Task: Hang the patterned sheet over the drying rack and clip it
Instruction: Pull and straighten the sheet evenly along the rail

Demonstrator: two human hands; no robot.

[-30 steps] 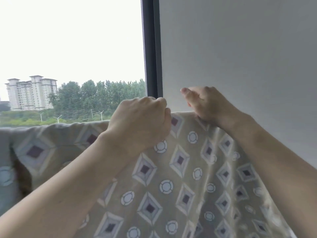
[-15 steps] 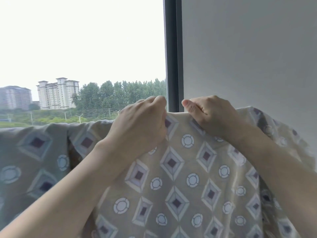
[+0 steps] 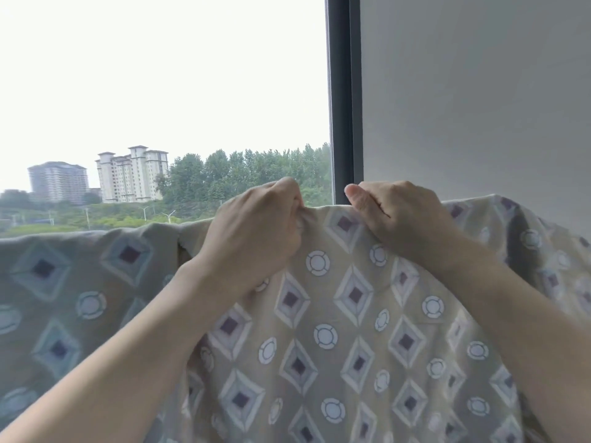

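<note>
The patterned sheet (image 3: 339,321), beige with diamonds and rings, hangs across the whole lower view, its top fold running at hand height. My left hand (image 3: 256,231) grips a bunched bit of the top edge, fingers curled tight. To its right, my right hand (image 3: 396,215) holds the same edge, thumb on the near side and fingers curled over the back. The two hands are a short gap apart. The drying rack is hidden under the cloth. No clip shows.
A dark window frame (image 3: 340,100) stands straight behind the hands. Left of it is a window with trees and tower blocks (image 3: 132,175) outside. A plain grey wall (image 3: 479,97) fills the right side.
The view has swung left, so the frame and wall sit further right. My hands have drawn slightly apart along the top edge, and more sheet shows at the right.
</note>
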